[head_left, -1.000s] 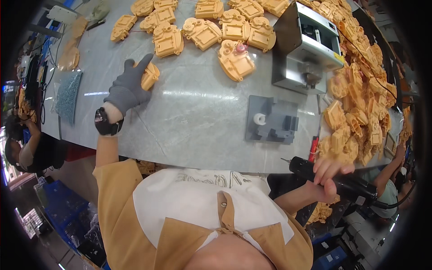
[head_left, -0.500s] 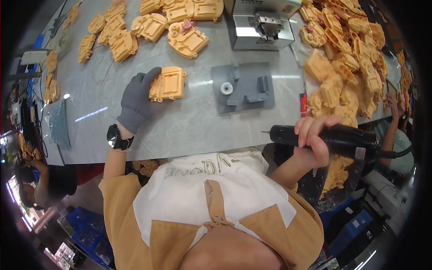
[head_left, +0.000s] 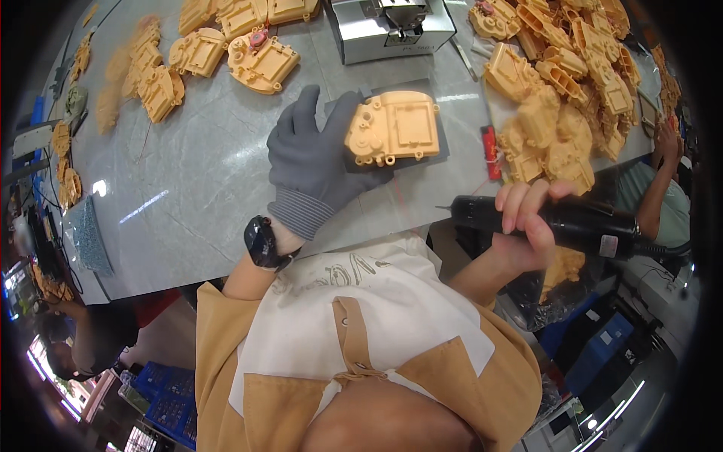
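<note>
Currently the left hand (head_left: 320,151), in a grey knit glove, is at the left end of a yellow-orange housing (head_left: 399,129); index finger against its side, thumb reaching along the near edge, other fingers spread out to the left. Whether they grip or merely steady it, cannot tell. Housing lies face up over a dark grey fixture (head_left: 443,137), mostly covering it; whether fully seated, not clear. Right hand (head_left: 531,226), bare, closed around a black electric screwdriver (head_left: 587,226), held level near the front edge of the desk (head_left: 211,169), bit pointing left, well apart from the housing. Black watch (head_left: 261,242) on left wrist. A red-handled item (head_left: 491,153) lies between the fixture and a large heap of similar housings (head_left: 584,64) at right. Beyond the fixture, a silver machine (head_left: 392,34); left of that, one housing with a pinkish-red part (head_left: 263,64). Bluish bag (head_left: 92,235) at far left.
</note>
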Motion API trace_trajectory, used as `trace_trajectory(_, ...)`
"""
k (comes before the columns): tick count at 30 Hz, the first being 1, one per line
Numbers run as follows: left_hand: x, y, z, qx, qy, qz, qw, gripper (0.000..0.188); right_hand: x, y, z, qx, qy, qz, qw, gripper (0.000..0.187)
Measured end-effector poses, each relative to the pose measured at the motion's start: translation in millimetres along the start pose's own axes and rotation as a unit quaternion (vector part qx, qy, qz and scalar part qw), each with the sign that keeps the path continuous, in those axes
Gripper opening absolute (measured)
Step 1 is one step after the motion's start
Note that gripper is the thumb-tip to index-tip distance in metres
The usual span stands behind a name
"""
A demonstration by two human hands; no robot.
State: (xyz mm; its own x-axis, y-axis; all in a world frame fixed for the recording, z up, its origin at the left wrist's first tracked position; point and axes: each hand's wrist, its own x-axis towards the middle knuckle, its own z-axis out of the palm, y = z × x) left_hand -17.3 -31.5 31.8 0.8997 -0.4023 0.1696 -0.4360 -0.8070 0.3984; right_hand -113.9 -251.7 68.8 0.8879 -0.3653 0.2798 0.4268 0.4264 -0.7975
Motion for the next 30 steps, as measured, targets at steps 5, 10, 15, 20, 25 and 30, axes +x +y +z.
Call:
trace_trajectory(5, 12, 13, -19, -0.06, 0.072, 0.128, 0.987, 0.077, 2, 6, -1, 0.008, 0.0, 0.013, 1.0, 0.043)
trace_trajectory(10, 43, 23, 6, -0.029, 0.002, 0.212, 0.977, 0.056, 4, 2, 1, 0.004, -0.006, 0.005, 1.0, 0.045)
trace_trajectory(15, 35, 30, 7, 0.009, -0.029, 0.151, 0.988, 0.06, 13, 4, 3, -0.009, -0.002, -0.008, 1.0, 0.044)
trace_trajectory(20, 33, 8, 7, -0.063, -0.044, 0.161, 0.984, 0.07, 61, -4, 25, 0.007, 0.02, -0.116, 0.993, 0.046)
trace_trajectory(25, 8, -27, 5, -0.163, 0.061, 0.117, 0.978, 0.079, 110, -3, 54, -0.04, -0.103, -0.223, 0.968, 0.04)
trace_trajectory(30, 7, -44, 14, -0.257, 0.083, 0.124, 0.955, 0.091, 170, 45, 66, -0.076, -0.015, -0.128, 0.989, 0.025)
